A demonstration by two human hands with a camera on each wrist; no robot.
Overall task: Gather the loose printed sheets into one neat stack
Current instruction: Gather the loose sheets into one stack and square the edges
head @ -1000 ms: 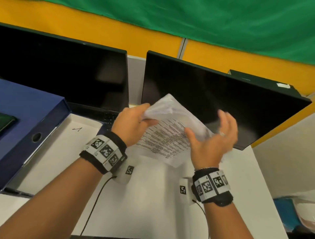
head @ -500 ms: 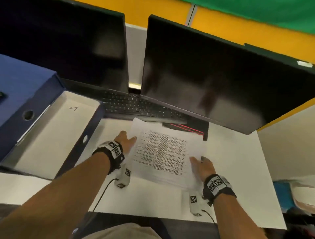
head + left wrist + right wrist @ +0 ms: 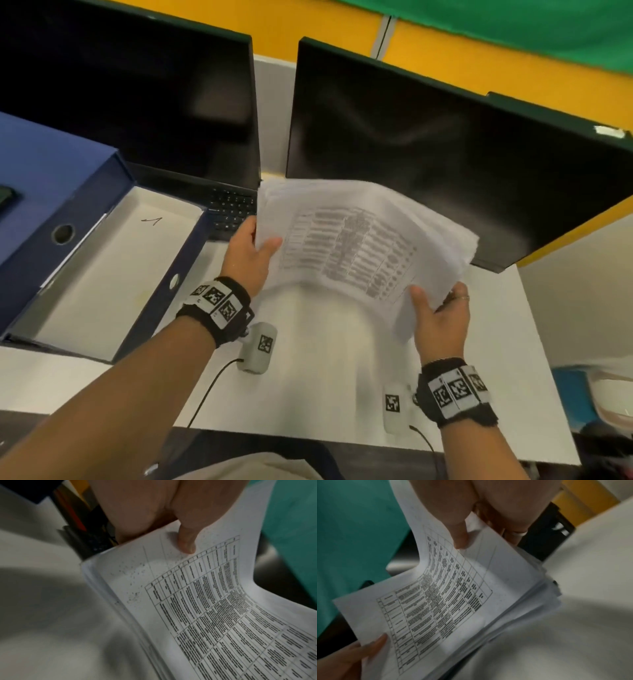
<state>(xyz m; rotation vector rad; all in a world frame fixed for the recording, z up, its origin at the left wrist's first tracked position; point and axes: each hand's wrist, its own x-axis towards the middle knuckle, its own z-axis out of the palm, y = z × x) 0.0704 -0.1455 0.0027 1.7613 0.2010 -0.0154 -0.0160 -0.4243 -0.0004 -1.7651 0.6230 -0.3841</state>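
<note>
A stack of printed sheets (image 3: 356, 240) with a table of text on top hangs in the air above the white desk (image 3: 325, 359), bowed between both hands. My left hand (image 3: 251, 251) grips its left edge, thumb (image 3: 186, 543) on top and fingers underneath. My right hand (image 3: 436, 310) grips the near right corner the same way, thumb (image 3: 458, 534) pressing the top sheet (image 3: 453, 588). In the right wrist view the stack's edges (image 3: 544, 591) look uneven and fanned. In the left wrist view the sheets (image 3: 197, 608) curve down away from the hand.
Two dark monitors (image 3: 428, 164) stand behind the sheets, with a keyboard (image 3: 229, 209) under the left one. An open blue box (image 3: 102, 274) with a white inside lies at the left. A blue thing (image 3: 568, 394) sits off the desk's right edge.
Half a second ago the sheets lay flat on the desk with my hands at their sides. Now both hands have lifted the stack off the desk, and it bows in the middle.
</note>
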